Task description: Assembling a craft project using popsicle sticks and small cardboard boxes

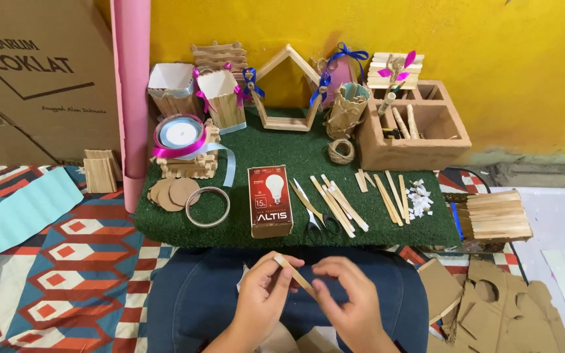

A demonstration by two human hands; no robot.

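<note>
Both my hands hold one flat wooden craft stick (293, 272) over my lap. My left hand (263, 297) pinches its upper end, and my right hand (348, 301) grips its lower end. Just beyond them lies a green turf mat (295, 157). On it lie more loose wooden sticks (338, 202), a pair of scissors (315, 212) and a red light-bulb box (269, 201).
At the mat's back stand stick-built holders (220, 98), a house-shaped frame (287, 88) and a clay-coloured box (416, 131). Ribbon spool (179, 134), cardboard discs (174, 193) and a ring (208, 206) lie left. A stick bundle (495, 216) and cardboard scraps (505, 307) sit right; a pink roll (132, 85) stands left.
</note>
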